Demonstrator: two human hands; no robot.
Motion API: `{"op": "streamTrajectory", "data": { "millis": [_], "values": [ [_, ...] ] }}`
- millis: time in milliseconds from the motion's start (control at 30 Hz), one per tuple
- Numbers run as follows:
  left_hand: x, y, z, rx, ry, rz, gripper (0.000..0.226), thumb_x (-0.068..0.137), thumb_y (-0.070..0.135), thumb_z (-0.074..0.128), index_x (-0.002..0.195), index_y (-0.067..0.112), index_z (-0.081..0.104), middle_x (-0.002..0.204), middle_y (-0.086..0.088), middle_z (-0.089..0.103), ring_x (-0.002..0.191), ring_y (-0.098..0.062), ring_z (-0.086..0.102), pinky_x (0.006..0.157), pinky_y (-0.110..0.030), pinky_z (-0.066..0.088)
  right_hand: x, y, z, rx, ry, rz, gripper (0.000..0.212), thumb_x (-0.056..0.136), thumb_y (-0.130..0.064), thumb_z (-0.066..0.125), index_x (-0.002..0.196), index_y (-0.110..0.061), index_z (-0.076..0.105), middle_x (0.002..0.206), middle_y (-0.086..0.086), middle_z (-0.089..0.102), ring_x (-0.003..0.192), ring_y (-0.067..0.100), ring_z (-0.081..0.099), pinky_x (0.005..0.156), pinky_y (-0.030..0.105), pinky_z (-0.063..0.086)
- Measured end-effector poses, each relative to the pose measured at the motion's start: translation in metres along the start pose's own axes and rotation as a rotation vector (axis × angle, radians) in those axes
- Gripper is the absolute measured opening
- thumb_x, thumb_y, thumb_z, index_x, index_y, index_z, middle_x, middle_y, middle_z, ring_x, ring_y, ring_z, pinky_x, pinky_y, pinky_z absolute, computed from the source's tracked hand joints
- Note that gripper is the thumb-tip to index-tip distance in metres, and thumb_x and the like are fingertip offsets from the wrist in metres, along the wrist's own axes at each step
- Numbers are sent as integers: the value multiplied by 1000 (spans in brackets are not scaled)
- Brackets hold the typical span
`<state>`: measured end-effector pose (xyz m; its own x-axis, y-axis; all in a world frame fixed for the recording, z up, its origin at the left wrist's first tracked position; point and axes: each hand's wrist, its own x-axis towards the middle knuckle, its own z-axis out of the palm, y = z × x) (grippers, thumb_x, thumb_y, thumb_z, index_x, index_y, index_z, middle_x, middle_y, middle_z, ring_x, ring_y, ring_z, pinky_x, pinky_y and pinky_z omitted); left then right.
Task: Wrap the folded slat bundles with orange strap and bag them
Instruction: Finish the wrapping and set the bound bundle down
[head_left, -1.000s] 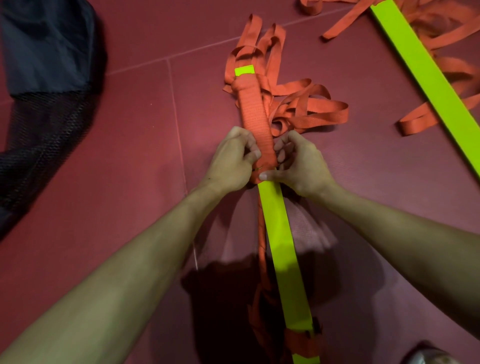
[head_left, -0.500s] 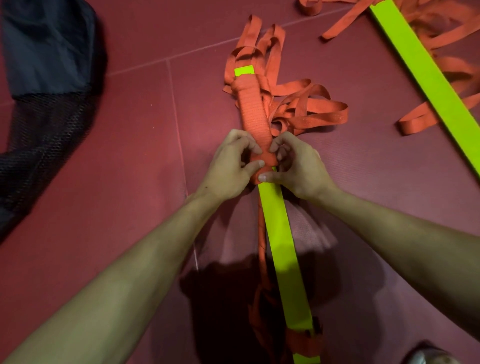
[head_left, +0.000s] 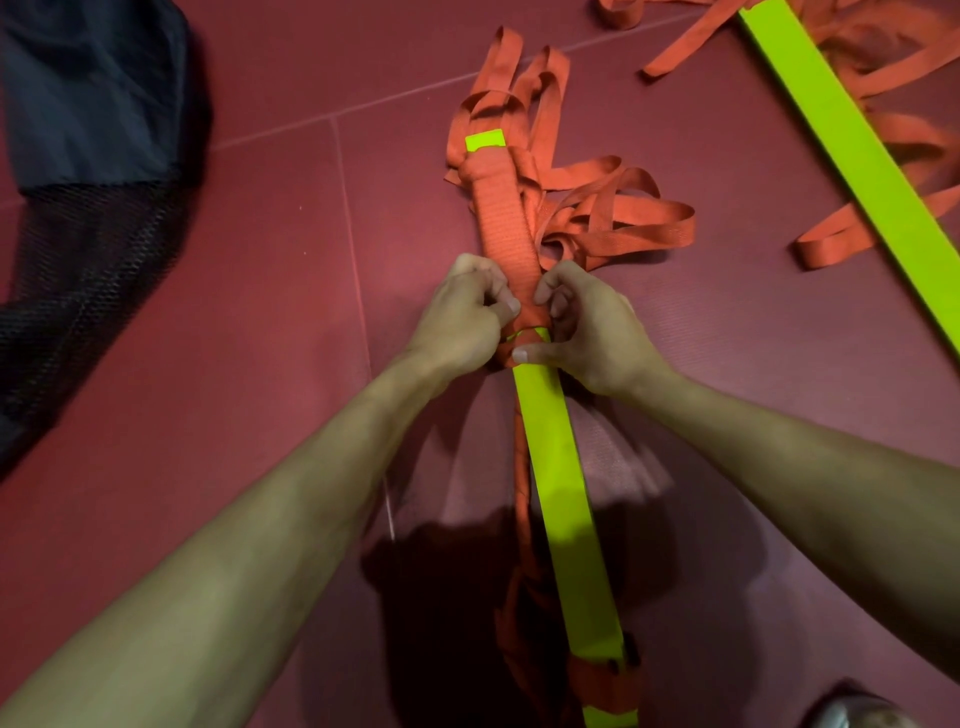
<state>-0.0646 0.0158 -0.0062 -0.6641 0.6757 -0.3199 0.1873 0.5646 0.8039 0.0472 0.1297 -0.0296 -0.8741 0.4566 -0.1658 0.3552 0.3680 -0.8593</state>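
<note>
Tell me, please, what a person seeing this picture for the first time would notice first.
The bright yellow-green slat bundle runs down the centre, its far half wound in orange strap. The left hand and right hand pinch the strap where the wrapping ends. A second slat lies among loose strap at top right; a black mesh bag lies at left.

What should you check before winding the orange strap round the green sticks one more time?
1. Left hand pinches the orange woven strap: ok.
2. Right hand thumb pins the wrap's edge on the lime-green flat slat bundle: ok.
3. Turns close together: not ok, green shows through the lowest turn.
4. Loose strap left over: ok.
5. Loose strap free of knots: cannot tell.
</note>
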Motion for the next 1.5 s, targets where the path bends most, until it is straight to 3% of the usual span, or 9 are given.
{"op": "streamTrajectory", "data": {
  "millis": [233,367,667,800,967,1200,1333,1433,1500],
  "values": [
    [-3,0,-7,44,-45,65,33,86,-5,63,72,23,54,98,11,46,88,-1,48,79,-4,36,1,1,-1,-42,16,-33,47,63,-23,90,87,-24,50,81,0,52,64,9,44,61,22,36],
    [-9,-4,-14,125,-142,164,32,75,0,79,90,20,59,114,-3,47,103,-11,50,79,-19,46,-1,2,-1,-47,19,-36,45,64,-23,89,89,-24,51,82,1,53,64,8,44,64,24,38],
    [-12,-16,-10,206,-50,279,34,72,-3,80,98,9,63,116,-1,44,98,0,45,78,0,36,-7,-1,-10,-13,-24,-68,45,62,-15,90,91,-26,58,92,6,55,63,15,54,68,28,49],
    [-13,-16,-10,233,-55,293,32,73,-2,80,97,11,63,117,1,43,100,4,41,81,3,33,-8,-4,-10,-84,3,-94,39,64,-14,88,87,-22,58,89,2,54,71,7,51,65,8,37],
    [-15,-18,-8,245,-39,321,27,74,-3,78,94,9,64,116,1,42,100,3,42,80,3,33,-9,-4,-9,-129,19,-94,32,65,-15,87,87,-13,64,85,-2,52,75,13,51,66,15,36],
    [-18,-16,-6,269,-27,316,20,74,0,80,88,8,68,117,2,43,99,-1,46,80,3,32,-17,-2,-1,-109,113,-72,24,66,-17,87,81,-13,67,77,-3,55,68,-4,47,65,6,35],
    [-12,-11,-6,204,-6,226,9,84,11,77,81,16,70,113,4,45,97,-3,50,81,-5,35,-17,-4,-2,-138,117,-90,25,65,-18,87,81,-13,69,78,-2,55,66,7,48,63,13,33],
    [-8,-7,-3,274,45,260,5,87,9,73,82,7,72,104,2,46,85,-1,48,75,-4,33,-18,-6,-1,-132,114,-76,25,65,-17,87,81,-13,68,78,-1,56,72,13,51,65,20,34],
    [-7,-5,0,317,53,273,5,86,9,73,84,6,73,100,2,45,86,-6,47,80,-12,35,-18,-6,-2,-133,112,-66,26,65,-18,88,81,-13,68,79,0,56,72,13,52,64,18,34]
  ]
}}
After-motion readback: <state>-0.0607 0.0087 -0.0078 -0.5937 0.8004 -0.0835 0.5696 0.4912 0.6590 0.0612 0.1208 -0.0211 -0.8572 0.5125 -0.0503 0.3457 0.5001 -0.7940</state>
